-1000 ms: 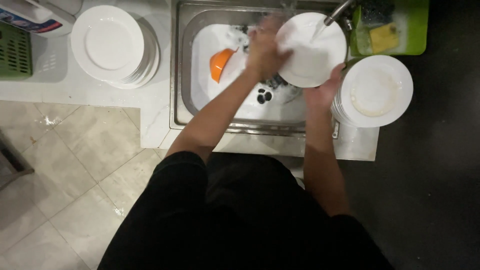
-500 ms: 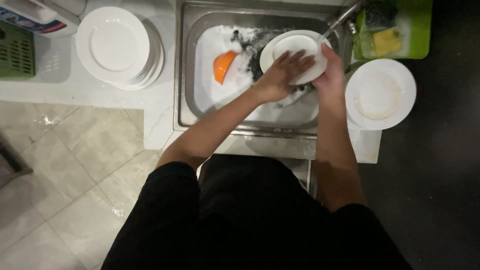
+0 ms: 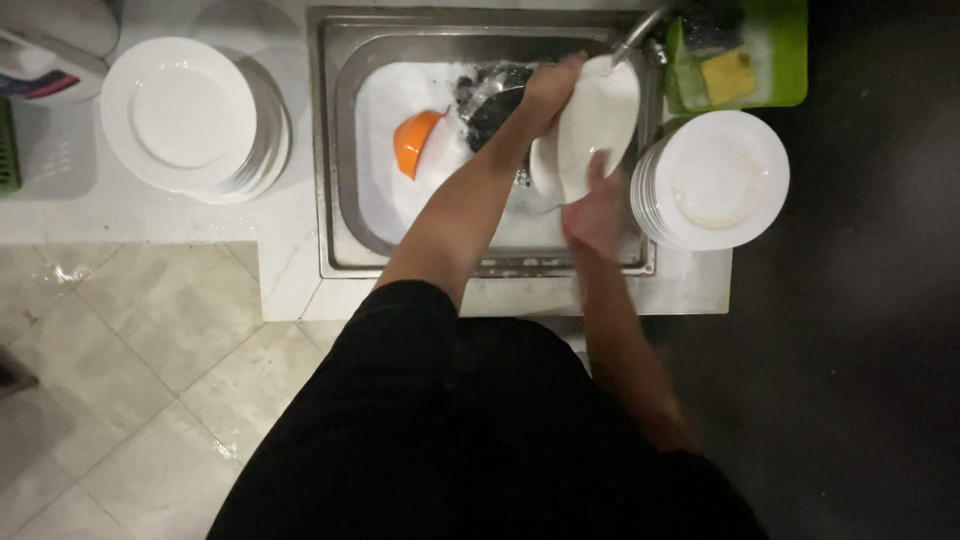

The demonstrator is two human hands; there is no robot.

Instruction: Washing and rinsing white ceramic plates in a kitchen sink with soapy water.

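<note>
Tilting white plate between both hands, inside sink rim

A white stone countertop held a steel sink set into its middle. Left of the sink sat a stack of white plates; right of it sat another stack of white plates, just below a green tray. Pale tiled floor lay beneath the counter's edge.
</note>
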